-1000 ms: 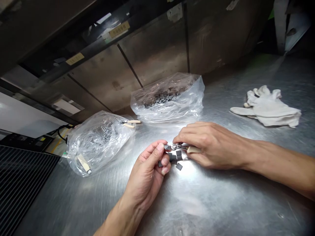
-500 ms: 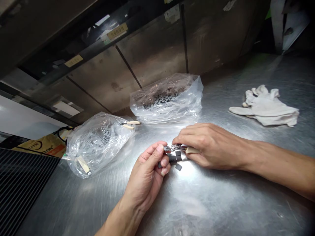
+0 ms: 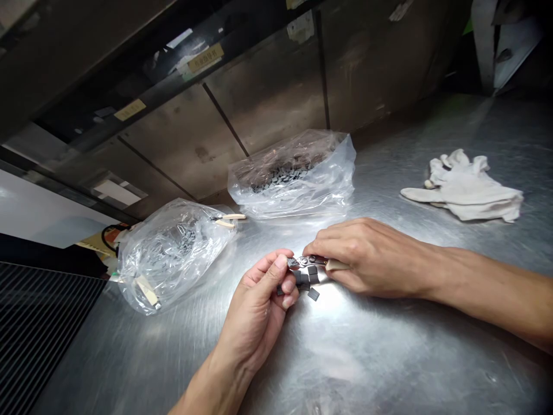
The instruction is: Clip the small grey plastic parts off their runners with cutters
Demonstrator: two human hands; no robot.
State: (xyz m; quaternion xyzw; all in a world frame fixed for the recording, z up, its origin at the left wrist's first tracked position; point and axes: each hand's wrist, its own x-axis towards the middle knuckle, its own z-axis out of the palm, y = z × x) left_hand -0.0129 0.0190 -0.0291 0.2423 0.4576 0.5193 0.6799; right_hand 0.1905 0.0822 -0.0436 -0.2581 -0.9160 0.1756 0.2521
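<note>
Between thumb and forefinger, my left hand [image 3: 263, 297] pinches a small dark grey piece [image 3: 292, 263]. My right hand [image 3: 360, 256] is closed round a pair of cutting pliers [image 3: 311, 261] with cream handles; its jaws point left and meet the edge of the pinched piece. Whether the jaws are closed on it I cannot tell. Several flat dark square pieces [image 3: 313, 275] lie just below the pliers, some partly hidden behind my left fingers. One loose square piece [image 3: 314, 294] lies a little nearer to me on the metal table [image 3: 337, 357].
A clear plastic bag [image 3: 298, 196] with many small dark pieces stands at the back. Another clear bag [image 3: 168, 259] is at the left, with cream-handled pliers [image 3: 228, 220] at its edge. A white glove [image 3: 466, 187] lies at the right. A metal wall [image 3: 272, 104] rises behind.
The pliers and the piece between my hands have turned very slightly. Both hands stay in nearly the same place, and the view has shifted a little.
</note>
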